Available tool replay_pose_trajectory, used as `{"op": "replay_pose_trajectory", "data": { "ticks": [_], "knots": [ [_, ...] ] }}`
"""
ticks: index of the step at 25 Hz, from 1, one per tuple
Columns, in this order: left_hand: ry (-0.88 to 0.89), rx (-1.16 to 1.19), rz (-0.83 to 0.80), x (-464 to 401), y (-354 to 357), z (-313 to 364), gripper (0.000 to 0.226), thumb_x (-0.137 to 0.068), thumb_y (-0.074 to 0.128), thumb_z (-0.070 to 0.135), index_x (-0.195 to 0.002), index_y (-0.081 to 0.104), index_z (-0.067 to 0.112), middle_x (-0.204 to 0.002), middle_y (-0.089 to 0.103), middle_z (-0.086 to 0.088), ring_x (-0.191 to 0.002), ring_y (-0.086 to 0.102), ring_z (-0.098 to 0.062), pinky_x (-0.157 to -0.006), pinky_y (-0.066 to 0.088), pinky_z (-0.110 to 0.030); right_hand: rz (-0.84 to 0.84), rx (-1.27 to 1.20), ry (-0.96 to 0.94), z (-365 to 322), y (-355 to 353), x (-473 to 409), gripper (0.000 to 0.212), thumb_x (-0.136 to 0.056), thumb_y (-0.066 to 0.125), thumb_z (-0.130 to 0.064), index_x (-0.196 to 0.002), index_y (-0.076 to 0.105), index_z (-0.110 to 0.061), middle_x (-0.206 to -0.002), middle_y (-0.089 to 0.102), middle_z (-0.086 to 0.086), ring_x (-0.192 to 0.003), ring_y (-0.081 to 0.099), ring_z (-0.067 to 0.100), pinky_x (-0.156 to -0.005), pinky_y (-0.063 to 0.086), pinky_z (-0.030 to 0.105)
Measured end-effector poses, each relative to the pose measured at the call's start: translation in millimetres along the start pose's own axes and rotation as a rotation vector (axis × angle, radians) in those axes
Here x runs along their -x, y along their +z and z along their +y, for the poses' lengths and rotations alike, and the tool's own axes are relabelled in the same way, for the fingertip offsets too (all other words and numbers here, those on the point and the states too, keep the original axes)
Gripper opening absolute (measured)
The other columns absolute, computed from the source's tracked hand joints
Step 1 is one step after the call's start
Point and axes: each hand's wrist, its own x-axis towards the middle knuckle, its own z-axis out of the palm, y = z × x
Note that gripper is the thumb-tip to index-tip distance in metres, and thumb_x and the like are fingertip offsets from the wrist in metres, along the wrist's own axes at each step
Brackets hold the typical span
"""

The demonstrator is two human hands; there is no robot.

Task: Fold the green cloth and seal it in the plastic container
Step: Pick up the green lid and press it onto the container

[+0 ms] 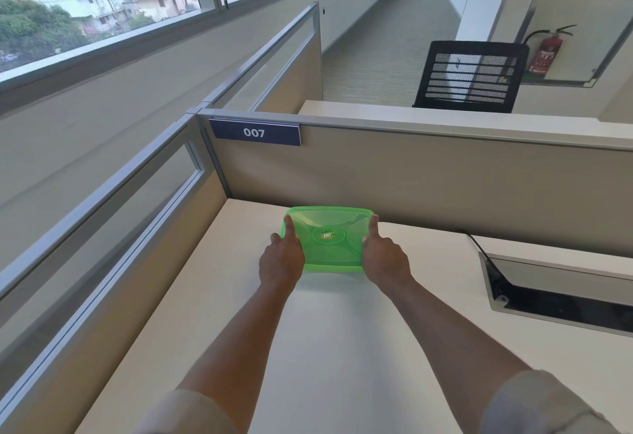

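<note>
A translucent green plastic container (329, 238) with its lid on sits on the white desk (325, 348), close to the beige partition. My left hand (281, 260) grips its left side, thumb pressed on the lid's edge. My right hand (385, 260) grips the right side the same way, thumb on top. A round label shows in the middle of the lid. The green cloth is not visible as a separate thing; I cannot tell whether it lies inside the container.
The beige partition (411, 180) with a "007" sign (255, 132) stands right behind the container. A cable box (548, 293) is sunk into the desk at right, with a black cable running to it. A black mesh chair (469, 77) stands beyond the partition.
</note>
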Motion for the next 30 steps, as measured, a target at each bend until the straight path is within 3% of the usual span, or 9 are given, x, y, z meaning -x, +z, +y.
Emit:
{"op": "replay_pose_trajectory", "data": {
  "ticks": [11,15,30],
  "knots": [
    [0.008,-0.056,-0.038,-5,-5,2,0.056,-0.102,0.024,0.025,-0.156,0.007,0.025,-0.114,0.057,-0.018,-0.101,0.06,-0.039,-0.079,0.045,-0.043,-0.027,-0.003,0.004,3,2,-4,0.057,-0.102,0.026,-0.026,-0.154,0.004,-0.016,-0.105,0.066,0.019,-0.096,0.062,0.039,-0.072,0.042,0.04],
    [0.02,-0.061,-0.029,-5,-5,1,0.056,-0.102,0.024,0.025,-0.156,0.007,0.023,-0.112,0.057,-0.018,-0.099,0.06,-0.039,-0.078,0.045,-0.043,-0.027,-0.012,0.005,5,2,-3,0.056,-0.102,0.025,-0.025,-0.154,0.005,-0.017,-0.105,0.066,0.019,-0.097,0.061,0.04,-0.076,0.044,0.041],
    [0.051,-0.089,-0.047,-10,-6,-2,0.064,-0.097,0.031,0.018,-0.156,0.007,0.021,-0.108,0.061,-0.019,-0.095,0.061,-0.038,-0.07,0.04,-0.04,-0.022,0.005,-0.015,8,5,-6,0.056,-0.102,0.027,-0.027,-0.153,0.007,-0.016,-0.098,0.068,0.017,-0.09,0.062,0.038,-0.068,0.039,0.038]
  ]
}}
